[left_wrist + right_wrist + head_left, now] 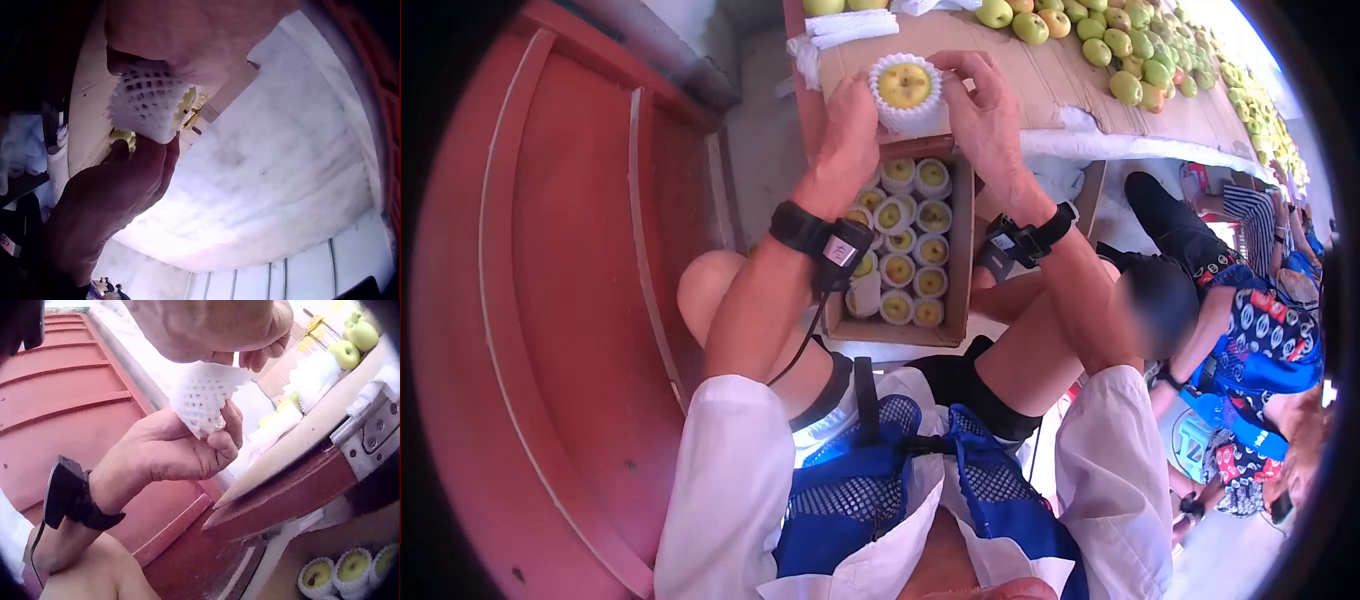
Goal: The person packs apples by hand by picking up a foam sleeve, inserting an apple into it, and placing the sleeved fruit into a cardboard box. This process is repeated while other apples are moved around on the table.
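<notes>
A yellow-green apple (903,86) sits inside a white foam net sleeve (203,394), its top showing through the frilled opening in the head view. My left hand (852,125) grips the sleeve from the left, with fingers curled round its lower end in the right wrist view. From the right, my right hand (985,115) holds the sleeve near its rim with bent thumb and fingers. Beneath both hands stands an open cardboard box (966,250), filled with rows of apples in the same foam nets.
Behind the hands runs a cardboard-covered table (1050,90), with loose apples (1135,45) heaped to the right. Flattened foam nets (850,28) lie at its near left. A red panel (570,300) stands close on my left. Other people (1250,330) are at the right.
</notes>
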{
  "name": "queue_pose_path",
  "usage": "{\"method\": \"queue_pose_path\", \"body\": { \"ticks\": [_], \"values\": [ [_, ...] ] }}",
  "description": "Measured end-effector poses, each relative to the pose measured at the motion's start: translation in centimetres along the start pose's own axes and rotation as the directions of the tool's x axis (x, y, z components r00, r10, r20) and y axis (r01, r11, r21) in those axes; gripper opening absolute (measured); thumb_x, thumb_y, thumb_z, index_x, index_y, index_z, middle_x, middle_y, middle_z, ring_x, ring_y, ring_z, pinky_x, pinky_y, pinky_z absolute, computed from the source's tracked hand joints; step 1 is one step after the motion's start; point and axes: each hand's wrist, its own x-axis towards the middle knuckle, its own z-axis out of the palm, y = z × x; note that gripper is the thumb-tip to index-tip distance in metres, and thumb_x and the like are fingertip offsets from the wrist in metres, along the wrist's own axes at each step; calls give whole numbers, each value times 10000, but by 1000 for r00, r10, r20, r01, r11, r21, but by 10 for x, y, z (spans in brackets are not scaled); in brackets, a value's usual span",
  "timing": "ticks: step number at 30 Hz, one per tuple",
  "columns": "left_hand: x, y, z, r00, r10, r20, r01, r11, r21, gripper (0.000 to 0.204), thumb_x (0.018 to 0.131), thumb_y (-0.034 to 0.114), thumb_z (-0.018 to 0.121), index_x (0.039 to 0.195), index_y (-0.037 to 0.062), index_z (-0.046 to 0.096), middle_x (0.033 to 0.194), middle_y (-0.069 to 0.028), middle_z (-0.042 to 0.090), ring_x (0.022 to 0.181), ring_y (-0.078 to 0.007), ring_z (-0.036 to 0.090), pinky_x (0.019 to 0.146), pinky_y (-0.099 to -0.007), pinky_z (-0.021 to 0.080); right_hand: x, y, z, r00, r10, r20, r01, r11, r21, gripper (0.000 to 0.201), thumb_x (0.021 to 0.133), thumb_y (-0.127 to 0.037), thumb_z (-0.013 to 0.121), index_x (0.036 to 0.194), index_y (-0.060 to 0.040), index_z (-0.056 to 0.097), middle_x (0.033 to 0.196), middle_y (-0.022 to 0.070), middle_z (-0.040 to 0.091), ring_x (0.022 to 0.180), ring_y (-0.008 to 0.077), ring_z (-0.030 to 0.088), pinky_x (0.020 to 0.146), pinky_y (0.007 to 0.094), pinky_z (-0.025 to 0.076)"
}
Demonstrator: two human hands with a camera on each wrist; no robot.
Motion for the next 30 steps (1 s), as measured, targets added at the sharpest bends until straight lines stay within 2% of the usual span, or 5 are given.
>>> {"method": "queue_pose_path", "body": {
  "ticks": [8,11,18,27,30],
  "values": [
    [-29,-7,-33,992,-130,8,130,991,-31,416,1053,301,406,1215,-13,625,1145,-125,698,963,-209,716,803,-356,596,-24,-10,-3,981,30,189,-52,993,109,302,925,-152,613,1191,-22,668,1061,98,686,970,185,645,859,290,498],
    [-45,3,-47,872,19,489,-27,1000,9,616,1069,464,419,1485,16,344,1449,-162,486,1322,-214,517,1041,-338,483,-25,-40,-13,919,143,367,-161,987,18,633,914,-340,715,1391,-10,464,1075,157,645,916,236,623,804,344,524],
    [-13,-44,-51,991,123,-57,-78,866,494,549,1055,406,424,1324,-63,521,1256,-229,621,1207,-318,592,989,-390,474,-24,-46,-22,821,152,550,-177,984,-8,681,881,-287,780,1385,0,422,1113,196,628,1010,232,624,847,351,527],
    [8,-48,-49,979,191,-72,-21,445,895,598,981,428,500,1204,-121,581,1204,-340,604,1122,-458,591,986,-450,455,-38,-39,-12,792,126,597,-131,991,-35,660,799,-171,780,1361,-31,463,1176,197,625,1087,265,623,920,378,503],
    [33,-68,-73,943,235,236,-279,173,944,605,972,436,522,1189,-126,578,1153,-323,635,1067,-452,618,977,-456,463,-37,-24,-5,817,110,565,-67,993,-96,617,773,-142,751,1323,-23,498,1146,202,635,1066,280,632,913,386,502]
  ]
}}
